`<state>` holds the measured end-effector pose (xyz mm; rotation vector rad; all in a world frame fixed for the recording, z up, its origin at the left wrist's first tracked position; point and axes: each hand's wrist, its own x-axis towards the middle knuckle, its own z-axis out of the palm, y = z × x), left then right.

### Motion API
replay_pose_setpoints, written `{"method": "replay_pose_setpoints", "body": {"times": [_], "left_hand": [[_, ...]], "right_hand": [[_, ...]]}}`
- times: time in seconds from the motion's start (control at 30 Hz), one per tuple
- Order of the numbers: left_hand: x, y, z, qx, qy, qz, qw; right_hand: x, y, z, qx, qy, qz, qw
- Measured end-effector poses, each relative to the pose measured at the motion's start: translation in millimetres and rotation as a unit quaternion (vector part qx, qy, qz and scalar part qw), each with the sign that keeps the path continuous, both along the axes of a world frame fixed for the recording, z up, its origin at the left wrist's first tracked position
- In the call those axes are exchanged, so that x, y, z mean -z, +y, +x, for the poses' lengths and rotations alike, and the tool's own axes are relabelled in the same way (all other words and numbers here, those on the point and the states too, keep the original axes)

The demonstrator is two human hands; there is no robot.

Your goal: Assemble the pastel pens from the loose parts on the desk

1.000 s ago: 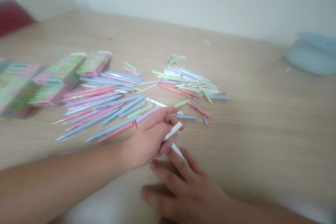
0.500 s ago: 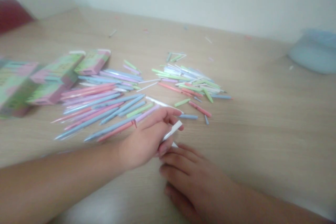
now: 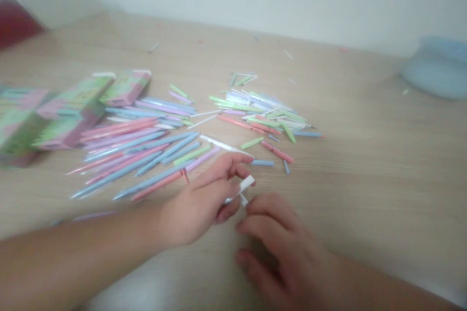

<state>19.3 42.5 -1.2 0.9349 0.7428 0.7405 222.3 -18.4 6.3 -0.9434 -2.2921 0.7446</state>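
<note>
My left hand [image 3: 204, 204] is closed around a slim white pen part [image 3: 246, 184], whose flat end sticks out between thumb and fingers. Just below it a second small white piece [image 3: 243, 199] shows at the left fingertips, close to my right index finger; whether it belongs to the same pen I cannot tell. My right hand [image 3: 280, 243] is bent over the table with its thumb apart from the fingers, and nothing shows between them. Beyond the left hand lie pastel pens [image 3: 146, 148] in pink, blue, purple and green.
Pen parts and thin refills [image 3: 259, 107] lie heaped farther back. Green and pink boxes [image 3: 78, 97] stand at the left. A bluish bag-like object [image 3: 438, 70] sits at the right back, and a small blue piece [image 3: 286, 167] lies near the right hand.
My right hand has drawn back slightly to the right, its fingers more curled and its thumb farther apart. The left hand keeps the white pen part, tilted a little lower.
</note>
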Motion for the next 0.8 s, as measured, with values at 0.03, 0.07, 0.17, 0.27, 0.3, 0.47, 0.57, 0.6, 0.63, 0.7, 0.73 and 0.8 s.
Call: {"method": "replay_pose_setpoints", "body": {"times": [0.03,0.07,0.17,0.27,0.3,0.47,0.57,0.6,0.63,0.7,0.73,0.8], "left_hand": [[-0.5,-2,-1,0.008,0.004,0.007,1.0],[-0.7,-3,-2,0.019,0.011,0.018,1.0],[1.4,-8,-6,0.061,0.044,0.063,0.995],[4.7,-13,-10,0.091,0.089,0.092,0.988],[5.3,-14,-11,0.098,0.097,0.104,0.985],[1.6,-16,-11,0.103,0.138,0.242,0.955],[-0.8,-16,-8,0.111,0.156,0.299,0.935],[-0.7,-16,-8,0.118,0.159,0.307,0.931],[-0.4,-17,-8,0.124,0.164,0.31,0.928],[0.3,-17,-9,0.135,0.174,0.312,0.924],[0.3,-17,-10,0.141,0.177,0.314,0.922],[-0.6,-17,-11,0.144,0.182,0.318,0.919]], "right_hand": [[1.1,-1,2,0.035,0.027,0.023,0.999],[2.4,-1,3,0.068,0.049,0.047,0.995],[5.5,7,4,0.106,0.067,0.079,0.989],[4.5,20,2,0.071,0.058,0.053,0.994],[3.7,24,1,0.061,0.057,0.049,0.995],[2.8,30,-5,0.031,0.07,0.059,0.995],[4.9,28,-8,0.024,0.083,0.047,0.995],[5.4,28,-9,0.022,0.086,0.04,0.995],[5.7,28,-9,0.019,0.089,0.036,0.995],[5.1,28,-10,0.01,0.089,0.023,0.996],[4.2,28,-11,0.005,0.088,0.017,0.996],[1.8,28,-11,0.0,0.087,0.003,0.996]]}}
